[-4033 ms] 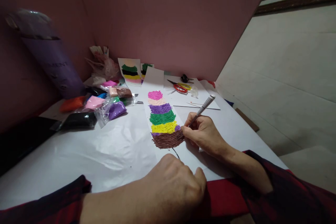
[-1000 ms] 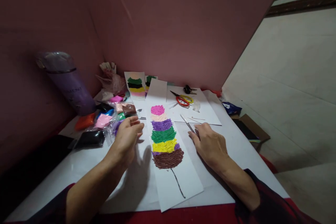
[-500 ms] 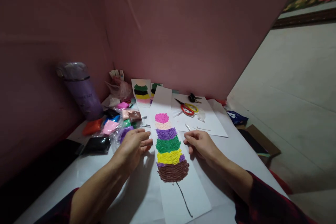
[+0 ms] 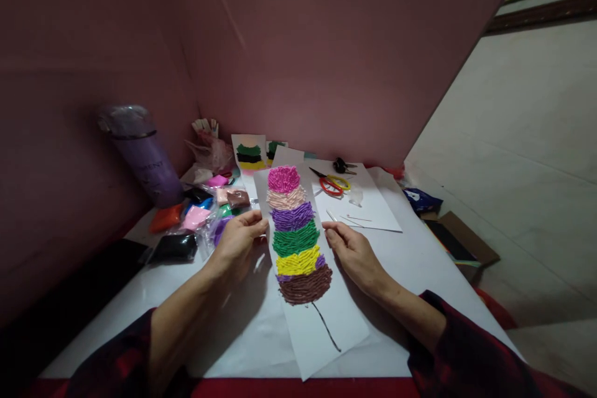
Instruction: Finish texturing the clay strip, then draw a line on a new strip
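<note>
Between my hands is a long white card point(image 4: 319, 348) covered with bands of textured clay. From the far end they run magenta point(image 4: 284, 179), pale peach, purple point(image 4: 293, 216), green, yellow and brown point(image 4: 305, 286), with small purple bits beside the yellow. A dark line is drawn below the brown band. My left hand point(image 4: 239, 239) grips the card's left edge, its thumb at the edge and other fingers partly hidden. Fingers of my right hand point(image 4: 352, 252) close on the opposite edge. The card's far end is tilted up, while its near end is low over the table.
Bagged clay, including a black packet point(image 4: 175, 249) and an orange one point(image 4: 166, 218), lies left by a purple bottle point(image 4: 149, 165). Scissors point(image 4: 332, 184), keys point(image 4: 342, 166) and thin tools point(image 4: 357, 221) rest on white sheets behind. A striped card point(image 4: 249, 155) leans near the wall.
Both hands have come in to the card's side edges and taken hold. The card's far end has risen and tilted toward me, covering part of the white sheet behind.
</note>
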{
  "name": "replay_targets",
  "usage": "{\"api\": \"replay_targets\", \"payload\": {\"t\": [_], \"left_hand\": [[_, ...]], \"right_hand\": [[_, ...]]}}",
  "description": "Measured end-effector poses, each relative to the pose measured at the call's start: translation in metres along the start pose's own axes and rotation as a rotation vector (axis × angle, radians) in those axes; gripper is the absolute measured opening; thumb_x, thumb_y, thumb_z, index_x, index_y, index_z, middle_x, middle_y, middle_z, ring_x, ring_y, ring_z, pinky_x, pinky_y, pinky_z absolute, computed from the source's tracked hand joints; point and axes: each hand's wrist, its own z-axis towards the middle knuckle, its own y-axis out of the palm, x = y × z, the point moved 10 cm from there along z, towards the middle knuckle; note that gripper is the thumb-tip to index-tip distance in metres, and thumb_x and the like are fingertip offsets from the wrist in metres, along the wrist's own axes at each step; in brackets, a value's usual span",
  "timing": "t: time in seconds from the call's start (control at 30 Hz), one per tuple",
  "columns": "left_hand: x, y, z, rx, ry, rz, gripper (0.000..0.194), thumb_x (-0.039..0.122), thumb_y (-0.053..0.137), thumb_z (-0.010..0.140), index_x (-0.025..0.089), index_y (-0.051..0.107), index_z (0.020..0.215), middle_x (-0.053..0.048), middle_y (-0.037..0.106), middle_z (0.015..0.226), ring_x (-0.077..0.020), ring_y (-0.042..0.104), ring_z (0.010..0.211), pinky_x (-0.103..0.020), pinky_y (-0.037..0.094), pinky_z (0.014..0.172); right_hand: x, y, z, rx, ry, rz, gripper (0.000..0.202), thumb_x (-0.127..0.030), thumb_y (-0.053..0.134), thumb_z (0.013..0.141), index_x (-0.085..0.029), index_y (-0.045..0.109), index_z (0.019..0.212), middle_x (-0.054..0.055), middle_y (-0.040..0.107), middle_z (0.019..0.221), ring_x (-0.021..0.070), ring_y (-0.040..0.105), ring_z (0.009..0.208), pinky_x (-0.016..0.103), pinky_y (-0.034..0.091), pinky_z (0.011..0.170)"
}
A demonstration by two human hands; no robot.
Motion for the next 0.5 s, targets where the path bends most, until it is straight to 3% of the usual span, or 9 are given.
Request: {"api": "replay_targets", "payload": {"t": [0.07,0.17,0.3,0.4,0.5], "left_hand": [[0.007,0.000,0.001,-0.005,0.041,-0.020,0.012,0.015,0.076,0.061,0.012,0.069,0.070,-0.004,0.067,0.066,-0.0126,0.059,0.057,-0.023,0.046,0.057],[0.012,0.002,0.002,-0.022,0.073,-0.067,0.011,0.015,0.077,0.064,0.012,0.069,0.070,-0.003,0.067,0.066,-0.0106,0.058,0.056,-0.021,0.045,0.057],[0.000,0.019,0.000,-0.168,0.019,-0.190,0.009,0.022,0.074,0.075,0.013,0.070,0.076,-0.005,0.071,0.074,-0.0144,0.064,0.067,-0.025,0.050,0.068],[-0.011,0.039,-0.006,-0.337,-0.048,-0.248,0.017,0.025,0.067,0.081,0.012,0.071,0.091,-0.011,0.073,0.096,-0.0228,0.068,0.089,-0.034,0.052,0.084],[-0.018,0.046,-0.010,-0.386,-0.094,-0.246,0.023,0.026,0.063,0.085,0.011,0.070,0.101,-0.013,0.072,0.107,-0.0257,0.066,0.099,-0.038,0.050,0.092]], "right_hand": [[-0.004,0.007,0.000,-0.067,-0.043,0.059,0.024,-0.037,0.052,0.086,-0.017,0.066,0.085,0.002,0.060,0.071,0.0174,0.055,0.069,0.030,0.044,0.066],[-0.002,0.014,-0.001,-0.127,0.002,0.193,0.023,-0.039,0.057,0.083,-0.018,0.060,0.074,-0.003,0.050,0.060,0.0123,0.044,0.055,0.026,0.036,0.053],[0.003,0.011,-0.004,-0.075,0.102,0.327,0.024,-0.041,0.061,0.081,-0.018,0.057,0.077,-0.008,0.039,0.050,0.0090,0.031,0.044,0.024,0.026,0.045],[0.002,0.003,-0.003,-0.007,0.090,0.361,0.027,-0.044,0.064,0.079,-0.018,0.057,0.075,-0.008,0.040,0.050,0.0087,0.032,0.045,0.024,0.024,0.045],[0.002,-0.001,-0.002,0.016,0.076,0.360,0.029,-0.045,0.066,0.077,-0.018,0.059,0.075,-0.008,0.041,0.050,0.0089,0.033,0.045,0.024,0.025,0.046]]}}
